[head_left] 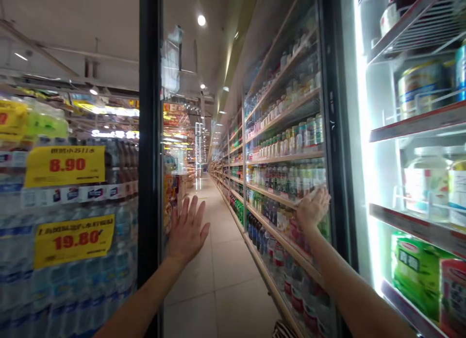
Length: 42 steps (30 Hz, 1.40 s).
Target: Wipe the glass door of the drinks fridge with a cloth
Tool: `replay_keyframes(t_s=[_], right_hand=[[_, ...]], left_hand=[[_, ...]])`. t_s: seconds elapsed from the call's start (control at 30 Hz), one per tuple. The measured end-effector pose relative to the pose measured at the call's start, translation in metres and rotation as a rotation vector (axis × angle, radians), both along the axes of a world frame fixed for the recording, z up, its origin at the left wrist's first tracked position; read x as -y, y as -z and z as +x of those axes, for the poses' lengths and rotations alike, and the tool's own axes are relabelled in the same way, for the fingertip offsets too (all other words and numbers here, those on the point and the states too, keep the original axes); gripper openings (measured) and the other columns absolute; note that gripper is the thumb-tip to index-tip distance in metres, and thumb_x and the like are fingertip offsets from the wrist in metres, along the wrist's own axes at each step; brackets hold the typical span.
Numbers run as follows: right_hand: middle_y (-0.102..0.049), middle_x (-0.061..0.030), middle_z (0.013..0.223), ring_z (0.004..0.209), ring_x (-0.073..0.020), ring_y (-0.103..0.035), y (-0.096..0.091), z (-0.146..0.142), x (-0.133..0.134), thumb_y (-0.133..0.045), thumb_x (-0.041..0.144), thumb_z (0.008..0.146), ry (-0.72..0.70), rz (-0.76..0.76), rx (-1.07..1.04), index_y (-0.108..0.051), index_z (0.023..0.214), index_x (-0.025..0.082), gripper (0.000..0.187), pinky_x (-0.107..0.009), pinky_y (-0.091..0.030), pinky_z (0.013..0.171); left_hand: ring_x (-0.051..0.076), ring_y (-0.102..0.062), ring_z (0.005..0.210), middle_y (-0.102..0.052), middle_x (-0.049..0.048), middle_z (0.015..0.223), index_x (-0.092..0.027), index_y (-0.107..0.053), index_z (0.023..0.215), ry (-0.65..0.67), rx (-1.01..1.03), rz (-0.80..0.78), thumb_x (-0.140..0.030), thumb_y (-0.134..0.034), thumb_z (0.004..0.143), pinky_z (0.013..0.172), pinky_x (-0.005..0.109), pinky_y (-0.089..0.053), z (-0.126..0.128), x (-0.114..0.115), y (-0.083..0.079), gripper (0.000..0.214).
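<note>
My left hand (187, 231) is open, fingers spread and pointing up, flat against a glass fridge door (255, 61) near its black left frame (149, 134). My right hand (313, 207) is open too, its palm pressed on the same glass close to the door's black right frame (335, 134). Neither hand holds anything. Through the glass I see a long shop aisle and shelves of bottled drinks (284, 177).
On the right the lit fridge interior (378, 182) stands open, with wire shelves of jars (424, 180) and green packs (415, 270). At left are stacked water bottles (73, 284) with yellow price signs 8.90 (65, 165) and 19.80 (74, 240). The tiled aisle floor (222, 260) runs ahead.
</note>
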State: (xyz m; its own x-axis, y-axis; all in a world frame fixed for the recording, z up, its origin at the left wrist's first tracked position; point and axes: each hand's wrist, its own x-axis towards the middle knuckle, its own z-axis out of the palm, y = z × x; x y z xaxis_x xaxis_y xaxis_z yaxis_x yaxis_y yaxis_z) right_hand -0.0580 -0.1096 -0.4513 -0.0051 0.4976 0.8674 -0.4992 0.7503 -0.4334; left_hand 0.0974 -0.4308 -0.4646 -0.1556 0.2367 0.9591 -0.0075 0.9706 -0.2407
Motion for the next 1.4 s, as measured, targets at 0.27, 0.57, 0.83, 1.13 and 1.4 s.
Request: replay_keyframes(t_s=[0.27,0.57,0.83,1.13,1.4], right_hand=[[-0.043,-0.0118,0.14,0.137,-0.0249,-0.026,0.022,0.027,0.042,-0.038,0.027,0.086,-0.068,0.85,-0.093,-0.032,0.141,0.018,0.055,-0.049,-0.026,0.11],[-0.039,-0.0143,0.142,0.139,-0.0261,-0.022,0.026,0.026,0.05,-0.035,0.027,0.087,-0.07,0.564,-0.052,-0.028,0.142,0.015,0.057,-0.051,-0.026,0.109],[-0.032,-0.0222,0.144,0.137,-0.0315,-0.024,0.024,0.01,0.006,-0.024,0.027,0.088,-0.016,-0.015,0.093,-0.018,0.145,0.009,0.06,-0.062,-0.024,0.105],[-0.04,-0.0128,0.142,0.137,-0.0265,-0.027,0.034,0.019,0.021,-0.034,0.03,0.087,-0.067,0.467,0.075,-0.028,0.143,0.02,0.057,-0.054,-0.024,0.108],[-0.041,-0.0098,0.142,0.139,-0.0227,-0.023,0.04,0.034,0.057,-0.038,0.026,0.085,-0.118,0.711,-0.014,-0.03,0.142,0.02,0.058,-0.048,-0.022,0.112]], left_hand=[[0.026,-0.015,0.14,-0.031,0.0142,0.146,-0.02,-0.022,0.145,-0.007,0.017,-0.007,-0.037,-0.048,0.088,0.113,0.051,-0.008,0.001,0.0,0.0,0.065],[0.026,-0.012,0.14,-0.032,0.015,0.146,-0.017,-0.027,0.143,-0.028,0.009,-0.024,-0.035,-0.048,0.088,0.113,0.05,-0.008,0.001,-0.001,0.0,0.062],[0.025,-0.01,0.141,-0.031,0.0147,0.146,-0.016,-0.03,0.142,-0.041,0.015,-0.029,-0.033,-0.046,0.088,0.113,0.049,-0.007,0.001,-0.001,0.001,0.059],[0.025,-0.01,0.141,-0.032,0.0146,0.146,-0.016,-0.032,0.141,-0.051,0.039,-0.009,-0.032,-0.045,0.088,0.113,0.05,-0.008,0.002,-0.001,0.0,0.057],[0.026,-0.012,0.14,-0.027,0.0119,0.148,-0.02,-0.024,0.144,-0.012,0.069,0.026,-0.031,-0.048,0.086,0.113,0.052,-0.006,0.001,-0.002,0.001,0.064]])
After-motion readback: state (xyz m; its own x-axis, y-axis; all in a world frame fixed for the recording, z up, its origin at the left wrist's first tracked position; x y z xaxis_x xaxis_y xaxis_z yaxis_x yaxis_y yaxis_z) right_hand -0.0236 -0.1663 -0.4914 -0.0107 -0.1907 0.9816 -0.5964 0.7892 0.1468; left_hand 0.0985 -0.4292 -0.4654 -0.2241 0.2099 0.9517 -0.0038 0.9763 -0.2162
